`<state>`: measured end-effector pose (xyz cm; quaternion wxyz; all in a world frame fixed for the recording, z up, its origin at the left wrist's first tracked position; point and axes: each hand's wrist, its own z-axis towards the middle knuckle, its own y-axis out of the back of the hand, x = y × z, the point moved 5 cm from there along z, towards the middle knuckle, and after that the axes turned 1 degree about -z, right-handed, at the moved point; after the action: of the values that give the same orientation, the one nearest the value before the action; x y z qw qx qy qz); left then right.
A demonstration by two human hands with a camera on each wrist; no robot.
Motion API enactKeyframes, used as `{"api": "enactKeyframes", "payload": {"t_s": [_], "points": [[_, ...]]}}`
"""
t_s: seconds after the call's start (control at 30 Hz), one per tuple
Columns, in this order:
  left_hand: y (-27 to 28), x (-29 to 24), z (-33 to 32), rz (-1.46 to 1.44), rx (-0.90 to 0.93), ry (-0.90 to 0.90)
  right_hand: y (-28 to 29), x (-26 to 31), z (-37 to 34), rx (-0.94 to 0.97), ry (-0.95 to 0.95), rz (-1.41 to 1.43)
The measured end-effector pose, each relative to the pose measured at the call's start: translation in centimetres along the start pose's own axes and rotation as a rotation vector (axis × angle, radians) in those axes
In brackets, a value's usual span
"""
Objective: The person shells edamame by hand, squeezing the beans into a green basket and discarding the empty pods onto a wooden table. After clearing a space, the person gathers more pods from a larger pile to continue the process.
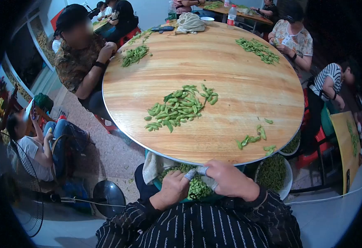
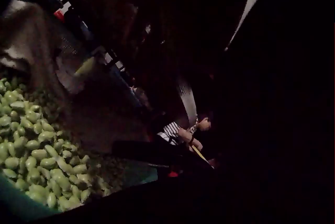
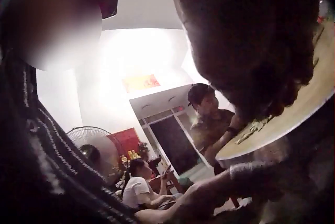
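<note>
My left hand [image 1: 172, 190], fingers curled, is over a teal basin [image 2: 23, 203] of shelled green soybeans [image 1: 199, 188]. Beside it, close at its thumb, my right hand [image 1: 230, 180] bends its fingers inward. Grey wrapping [image 1: 191, 174] covers a left digit, and the right hand wears similar wrapping. In the left wrist view, a yellow-green soybean pod [image 2: 86, 66] shows at the left fingertips. From the right wrist, my right hand is a dark shape and its fingertips are hidden; I cannot tell what it holds. Soybean pods [image 1: 179, 107] lie heaped on the round table [image 1: 168, 142].
A few loose pods [image 1: 251, 140] lie near the table's front right edge. A white basket [image 1: 288, 175] of pods stands below, right of my hands. A pale cloth [image 1: 151, 167] hangs at the basin's left. Other people sit around the table; a fan [image 1: 32, 215] stands at left.
</note>
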<state>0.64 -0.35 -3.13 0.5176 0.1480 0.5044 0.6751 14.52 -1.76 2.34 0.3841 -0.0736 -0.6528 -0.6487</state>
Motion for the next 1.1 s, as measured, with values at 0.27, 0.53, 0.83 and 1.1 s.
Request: {"api": "enactKeyframes", "payload": {"t_s": [0.27,0.53,0.83,1.1], "points": [[4.0,1.5,3.7,-0.197,-0.175,0.052,4.9,-7.8,0.6,-0.321,-0.131,-0.314],[4.0,8.1,11.2,-0.006,-0.076,0.168,10.0,-9.8,-3.8,-0.447,-0.380,-0.291],[2.3,5.3,10.1,-0.198,0.045,0.129,6.5,-6.9,5.2,-0.296,-0.148,-0.141],[4.8,7.3,7.4,-0.487,-0.069,0.492,3.4,-8.7,10.4,-0.148,-0.137,-0.293]]}}
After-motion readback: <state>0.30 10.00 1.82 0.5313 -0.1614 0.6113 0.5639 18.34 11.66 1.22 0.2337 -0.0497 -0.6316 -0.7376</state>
